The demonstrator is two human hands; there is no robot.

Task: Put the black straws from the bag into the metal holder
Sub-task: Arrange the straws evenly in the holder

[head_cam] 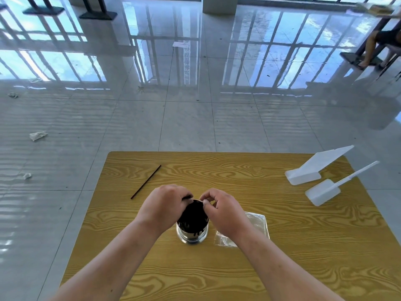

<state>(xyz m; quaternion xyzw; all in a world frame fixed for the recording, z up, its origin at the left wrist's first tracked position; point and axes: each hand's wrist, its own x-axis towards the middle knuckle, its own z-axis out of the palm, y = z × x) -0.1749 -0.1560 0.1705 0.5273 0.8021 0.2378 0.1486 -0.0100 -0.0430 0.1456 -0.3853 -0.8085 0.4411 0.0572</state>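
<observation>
A shiny metal holder (192, 235) stands upright in the middle of the wooden table (238, 268). A thick bundle of black straws (193, 216) fills it and rises above its rim. My left hand (162, 205) curls round the left side of the bundle near its top. My right hand (221, 209) curls round the right side, fingertips pinching at the top edge. One loose black straw (145, 181) lies on the table to the far left. A flat clear plastic bag (256, 222) lies right of the holder, partly under my right wrist.
Two white plastic stands (303, 174) (322, 192) sit at the table's far right corner. Beyond the table is a glossy tiled floor with scraps of paper (38, 135). A seated person's legs (373, 46) show at the upper right.
</observation>
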